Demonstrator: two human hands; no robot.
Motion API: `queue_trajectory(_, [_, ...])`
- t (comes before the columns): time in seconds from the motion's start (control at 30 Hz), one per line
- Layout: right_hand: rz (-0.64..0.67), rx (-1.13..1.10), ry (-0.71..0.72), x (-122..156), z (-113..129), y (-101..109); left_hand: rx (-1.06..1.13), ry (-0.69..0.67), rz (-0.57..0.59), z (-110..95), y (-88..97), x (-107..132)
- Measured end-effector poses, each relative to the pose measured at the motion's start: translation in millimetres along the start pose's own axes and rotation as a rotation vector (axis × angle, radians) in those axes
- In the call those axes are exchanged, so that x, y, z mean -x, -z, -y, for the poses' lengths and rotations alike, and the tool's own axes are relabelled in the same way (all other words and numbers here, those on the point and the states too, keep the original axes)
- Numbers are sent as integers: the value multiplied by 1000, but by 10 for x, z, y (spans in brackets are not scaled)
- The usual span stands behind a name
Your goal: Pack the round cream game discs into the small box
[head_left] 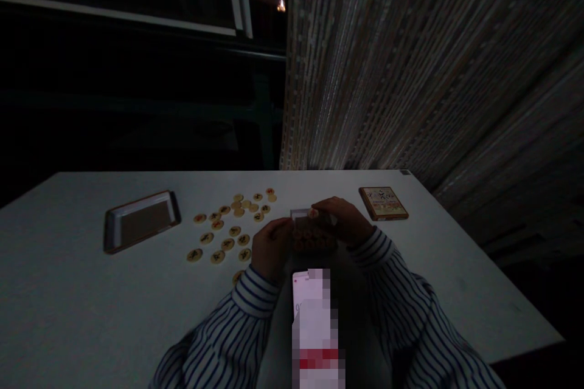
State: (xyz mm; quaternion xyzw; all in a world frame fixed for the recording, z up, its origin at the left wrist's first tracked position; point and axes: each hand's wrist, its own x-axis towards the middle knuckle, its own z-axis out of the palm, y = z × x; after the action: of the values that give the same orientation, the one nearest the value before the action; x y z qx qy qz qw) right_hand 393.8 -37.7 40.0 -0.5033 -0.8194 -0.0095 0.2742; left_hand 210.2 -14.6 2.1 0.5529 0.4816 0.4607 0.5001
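A small box stands in the middle of the table, with rows of round Chinese chess pieces in its near part. My left hand is closed at the box's left edge, its fingertips against the side. Over the box's far part, my right hand pinches a chess piece with a red character. Left of my hands, several wooden chess pieces lie scattered, some showing characters and some plain. The dim light hides detail inside the box.
An open tray-like lid lies on the left of the white table. A flat decorated box rests at the right. Close to me, between my forearms, is a lit phone. A string curtain hangs behind the table.
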Motion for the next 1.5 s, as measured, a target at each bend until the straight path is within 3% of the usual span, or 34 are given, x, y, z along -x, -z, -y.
queue_trajectory(0.13, [61,59,-66,10,-134,33,-141,-36,83,160,3,11])
queue_trajectory(0.3, [175,129,-189,6,-211,66,-355,-136,69,241,12,25])
queue_trajectory(0.47, [268,158,-301,18,-291,47,-413,-181,41,232,11,38])
queue_trajectory(0.67, [367,160,-252,45,-348,-16,-490,-209,46,197,20,57])
queue_trajectory(1.1, [495,247,-264,58,-414,-88,-477,-272,37,322,14,-2])
queue_trajectory(1.5, [541,267,-288,49,-413,-78,-509,-275,26,208,17,49])
